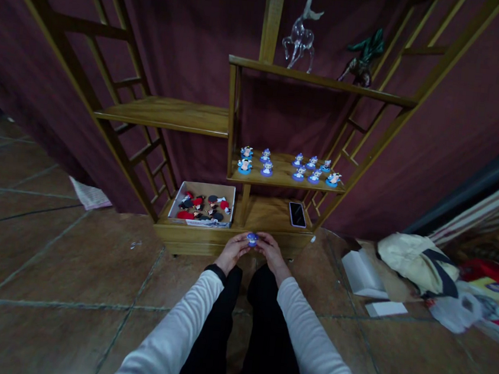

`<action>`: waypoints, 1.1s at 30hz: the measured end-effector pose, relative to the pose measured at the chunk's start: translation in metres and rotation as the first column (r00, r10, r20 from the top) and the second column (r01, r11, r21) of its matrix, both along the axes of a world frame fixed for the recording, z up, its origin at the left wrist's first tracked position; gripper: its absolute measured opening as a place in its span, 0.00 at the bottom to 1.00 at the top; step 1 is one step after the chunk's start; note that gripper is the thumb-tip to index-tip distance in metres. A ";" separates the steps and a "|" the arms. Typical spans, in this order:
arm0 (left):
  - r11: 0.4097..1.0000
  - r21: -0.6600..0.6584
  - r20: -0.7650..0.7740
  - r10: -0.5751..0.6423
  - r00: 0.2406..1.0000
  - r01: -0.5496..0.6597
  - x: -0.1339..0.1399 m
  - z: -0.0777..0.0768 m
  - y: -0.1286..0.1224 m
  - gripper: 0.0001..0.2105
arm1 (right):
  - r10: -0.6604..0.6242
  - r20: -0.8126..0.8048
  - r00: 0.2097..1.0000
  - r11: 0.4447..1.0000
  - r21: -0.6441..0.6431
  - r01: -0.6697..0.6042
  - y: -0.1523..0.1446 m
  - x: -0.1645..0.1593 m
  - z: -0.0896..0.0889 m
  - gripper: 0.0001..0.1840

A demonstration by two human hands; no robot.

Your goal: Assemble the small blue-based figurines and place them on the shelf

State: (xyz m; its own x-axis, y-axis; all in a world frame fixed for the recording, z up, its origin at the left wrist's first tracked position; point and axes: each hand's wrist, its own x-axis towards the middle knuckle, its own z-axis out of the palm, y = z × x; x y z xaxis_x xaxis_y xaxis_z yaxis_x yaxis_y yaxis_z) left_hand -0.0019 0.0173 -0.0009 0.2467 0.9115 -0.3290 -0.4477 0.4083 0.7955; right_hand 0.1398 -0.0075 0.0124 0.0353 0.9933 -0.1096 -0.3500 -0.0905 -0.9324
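A small purple figurine (251, 239) is held between both hands, in front of the lowest shelf board. My left hand (234, 250) grips it from the left with closed fingers, and my right hand (270, 251) pinches its right side. Several similar purple figurines (267, 168) stand in two rows on the middle shelf (277, 180). Among them are a few blue-based figurines (245, 166) at both ends. Below on the left, an open cardboard box (178, 194) contains several red and dark figurines (198, 203).
A phone (297, 214) lies on the lower board, right of the box. A clear deer ornament (301, 41) and a dark green statue (363, 57) occupy the upper shelf. On the floor at right are a white box (363, 274), a cream bag (413, 261) and a plastic bag (457, 309).
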 end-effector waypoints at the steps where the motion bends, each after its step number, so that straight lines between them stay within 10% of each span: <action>1: 1.000 0.010 0.000 0.003 1.000 -0.003 0.000 0.001 0.000 0.15 | 0.003 0.001 1.000 1.000 0.012 -0.003 0.000 0.000 0.000 0.16; 33: 0.995 0.096 -0.045 0.035 0.998 -0.030 0.003 0.000 -0.003 0.14 | 0.002 0.048 0.999 0.999 -0.049 0.001 0.001 -0.002 -0.002 0.19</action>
State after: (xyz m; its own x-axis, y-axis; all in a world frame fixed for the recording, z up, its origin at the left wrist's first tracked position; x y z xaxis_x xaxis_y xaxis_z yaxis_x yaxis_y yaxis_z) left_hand 0.0008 0.0147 -0.0012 0.2027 0.9467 -0.2504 -0.4207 0.3151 0.8507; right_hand 0.1382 -0.0060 0.0102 0.0410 0.9869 -0.1560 -0.3048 -0.1364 -0.9426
